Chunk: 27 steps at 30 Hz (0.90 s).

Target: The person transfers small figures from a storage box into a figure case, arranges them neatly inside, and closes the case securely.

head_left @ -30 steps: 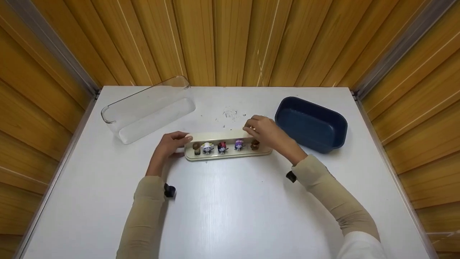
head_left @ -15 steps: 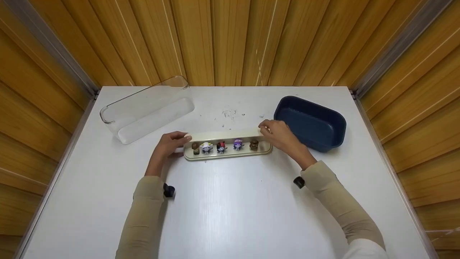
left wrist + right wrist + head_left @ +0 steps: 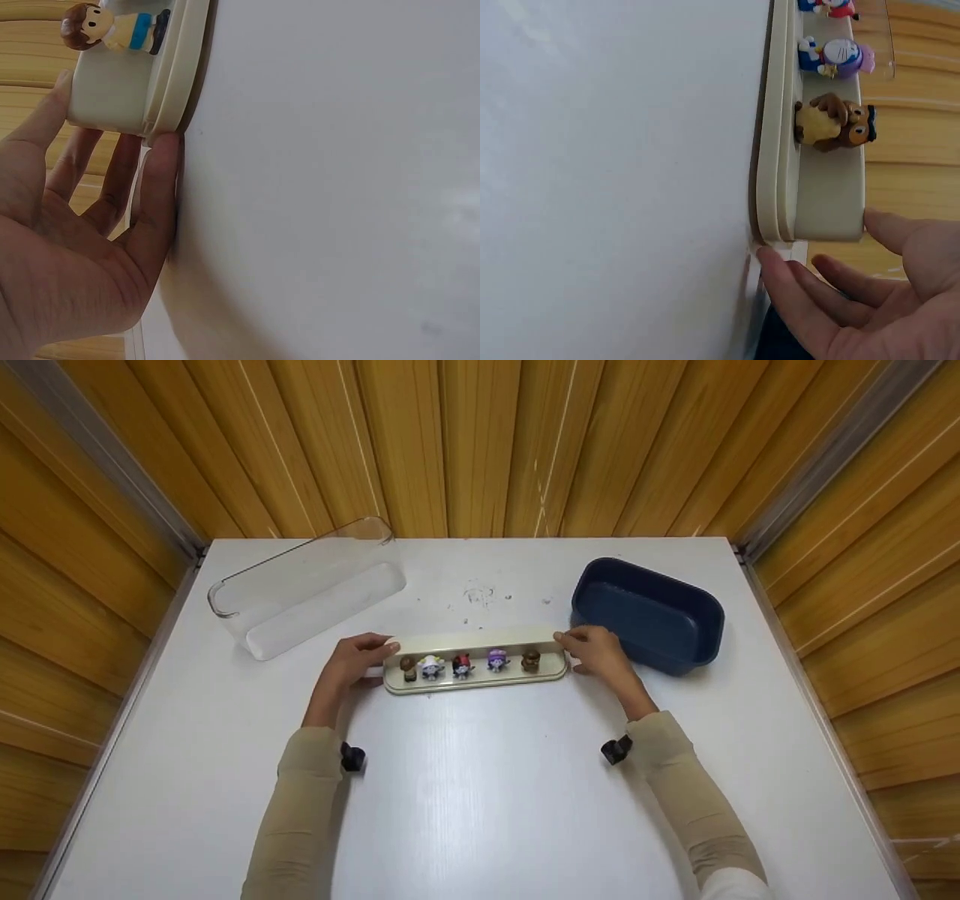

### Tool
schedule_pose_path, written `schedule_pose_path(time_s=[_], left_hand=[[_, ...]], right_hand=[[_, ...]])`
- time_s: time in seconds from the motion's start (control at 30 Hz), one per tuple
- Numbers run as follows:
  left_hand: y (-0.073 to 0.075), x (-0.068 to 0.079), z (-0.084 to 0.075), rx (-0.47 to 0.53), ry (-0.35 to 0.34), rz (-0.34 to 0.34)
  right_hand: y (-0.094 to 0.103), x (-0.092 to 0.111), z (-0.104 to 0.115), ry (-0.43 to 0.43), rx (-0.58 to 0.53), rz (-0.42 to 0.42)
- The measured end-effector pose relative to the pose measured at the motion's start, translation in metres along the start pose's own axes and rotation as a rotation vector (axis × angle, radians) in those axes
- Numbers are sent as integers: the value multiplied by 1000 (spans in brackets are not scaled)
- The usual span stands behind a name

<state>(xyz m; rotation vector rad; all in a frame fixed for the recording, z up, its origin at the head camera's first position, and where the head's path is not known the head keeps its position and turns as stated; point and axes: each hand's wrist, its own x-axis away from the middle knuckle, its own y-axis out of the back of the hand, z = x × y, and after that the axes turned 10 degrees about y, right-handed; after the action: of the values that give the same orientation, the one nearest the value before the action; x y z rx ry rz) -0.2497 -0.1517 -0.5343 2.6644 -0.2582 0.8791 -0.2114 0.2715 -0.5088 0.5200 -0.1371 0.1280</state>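
Observation:
A long cream display tray with a raised back wall sits on the white table. Several toy figurines stand in a row on it, among them a brown-haired boy figurine, a red-hooded figurine, a purple-hatted cat figurine and a brown owl figurine. My left hand holds the tray's left end, thumb on the back wall's top corner and fingers at the base. At the other end my right hand grips likewise, its thumb at the top corner and its fingertips by the base.
A clear rectangular container stands at the back left of the table. Back right is a dark blue bin, close behind my right hand. Small dark marks lie on the table beyond the tray. Wood-patterned panels enclose the table.
My right hand has left the owl figurine's spot, moved right and down, and taken hold of the tray's right end. The left hand and the tray have stayed nearly still.

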Motion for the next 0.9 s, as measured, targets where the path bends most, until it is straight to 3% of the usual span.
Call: schedule_pose_path(time_s=[0.13,0.3,0.63,0.9], left_hand=[[-2,1,-1,-6,-5,-1],[-4,2,-1,-2,-2,6],[-6,5,-3,-7,-25,9],[-6,22,-11,-192,-207,-88]], right_hand=[[5,-1,-6,-123,-204,35],[8,-2,-7,-197,-321,50],[2,-6,-4,-191,-299,6],[-2,-8,-4,-203,-305,3]])
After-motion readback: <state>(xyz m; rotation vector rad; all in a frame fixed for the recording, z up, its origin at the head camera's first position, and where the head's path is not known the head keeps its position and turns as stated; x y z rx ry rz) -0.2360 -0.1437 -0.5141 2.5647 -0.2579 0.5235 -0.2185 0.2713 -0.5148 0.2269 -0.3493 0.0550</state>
